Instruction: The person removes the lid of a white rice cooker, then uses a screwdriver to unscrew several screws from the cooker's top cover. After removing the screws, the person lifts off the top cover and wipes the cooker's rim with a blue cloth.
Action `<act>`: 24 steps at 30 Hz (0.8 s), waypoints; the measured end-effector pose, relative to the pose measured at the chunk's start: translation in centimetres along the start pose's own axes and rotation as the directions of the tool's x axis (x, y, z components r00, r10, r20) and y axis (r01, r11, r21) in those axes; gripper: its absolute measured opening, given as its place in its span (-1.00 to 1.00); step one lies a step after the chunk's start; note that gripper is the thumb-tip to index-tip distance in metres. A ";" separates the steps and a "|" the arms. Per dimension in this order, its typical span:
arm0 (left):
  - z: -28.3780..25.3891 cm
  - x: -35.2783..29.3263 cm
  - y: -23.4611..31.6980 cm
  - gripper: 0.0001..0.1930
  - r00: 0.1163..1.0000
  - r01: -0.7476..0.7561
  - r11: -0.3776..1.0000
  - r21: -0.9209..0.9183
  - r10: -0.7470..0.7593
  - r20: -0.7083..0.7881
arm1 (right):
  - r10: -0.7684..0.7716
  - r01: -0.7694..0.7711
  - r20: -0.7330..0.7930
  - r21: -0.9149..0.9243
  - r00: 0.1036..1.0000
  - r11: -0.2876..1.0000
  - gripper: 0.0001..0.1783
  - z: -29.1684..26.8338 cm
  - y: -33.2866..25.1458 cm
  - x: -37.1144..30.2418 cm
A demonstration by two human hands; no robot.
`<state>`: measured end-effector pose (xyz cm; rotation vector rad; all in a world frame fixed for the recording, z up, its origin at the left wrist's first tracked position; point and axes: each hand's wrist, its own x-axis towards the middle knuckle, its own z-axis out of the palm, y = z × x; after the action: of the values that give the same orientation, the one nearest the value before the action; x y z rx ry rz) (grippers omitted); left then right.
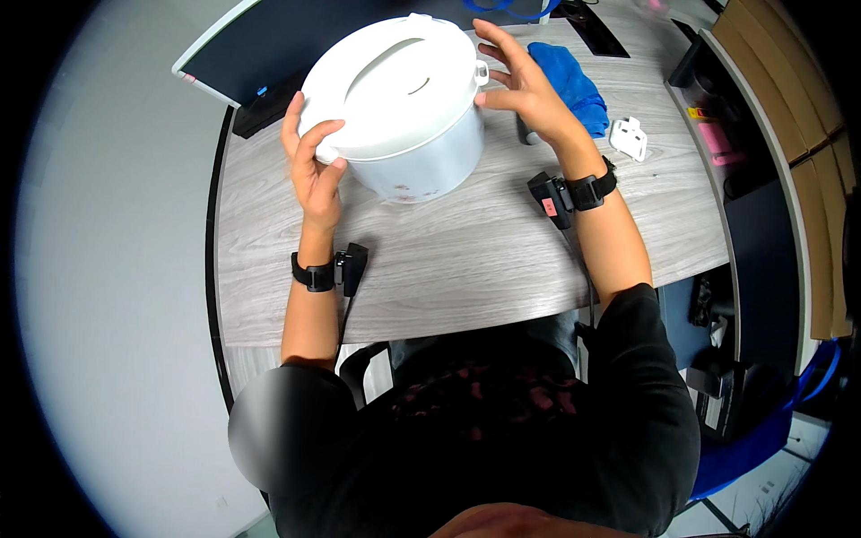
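A round white rice cooker (414, 160) with a small floral print low on its side stands at the far middle of the desk. Its white lid (395, 90) is on, with a long curved handle across the top. My left hand (314, 166) grips the cooker's left edge, its fingers bent over the rim by the lid. At the right side my right hand (529, 90) has its fingers spread, with the thumb by the rim below a small white side catch (482, 72). Whether those fingertips press on the cooker I cannot tell.
Right of the cooker lie a crumpled blue cloth (569, 85) and a small white plastic part (630, 139). A dark partition (269, 49) stands behind. Cardboard boxes (789, 81) and a shelf with a pink item (716, 142) line the right. Cabled black devices are strapped to both wrists.
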<state>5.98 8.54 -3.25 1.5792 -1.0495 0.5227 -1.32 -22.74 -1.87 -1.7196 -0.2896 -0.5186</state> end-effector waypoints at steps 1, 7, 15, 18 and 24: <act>0.1 -0.2 -0.1 -0.62 1.000 -0.009 1.000 -0.005 0.009 -0.007 | 0.022 -0.023 0.009 0.028 1.000 0.999 0.10 0.3 -0.1 0.0; 0.8 -1.1 0.0 -0.51 0.997 0.077 0.994 -0.080 -0.079 -0.022 | 0.075 -0.080 0.062 0.098 0.995 0.992 0.24 1.0 0.2 0.1; 2.6 -1.4 1.5 -0.22 0.970 0.200 0.969 -0.147 -0.216 -0.107 | 0.006 -0.015 0.098 0.093 0.995 0.996 0.32 1.3 2.2 0.1; 3.0 -1.5 1.7 -0.14 0.953 0.252 0.940 -0.232 -0.283 -0.111 | -0.023 0.015 0.093 0.091 0.995 0.996 0.29 1.1 2.6 0.3; 3.6 -1.2 3.1 -0.08 0.929 0.299 0.899 -0.319 -0.351 -0.119 | 0.017 -0.029 0.075 0.152 0.997 0.988 0.30 1.4 2.1 0.3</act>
<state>2.06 5.57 -3.52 1.3761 -0.6737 0.2517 0.22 -21.83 -3.76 -1.5930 -0.3532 -0.4062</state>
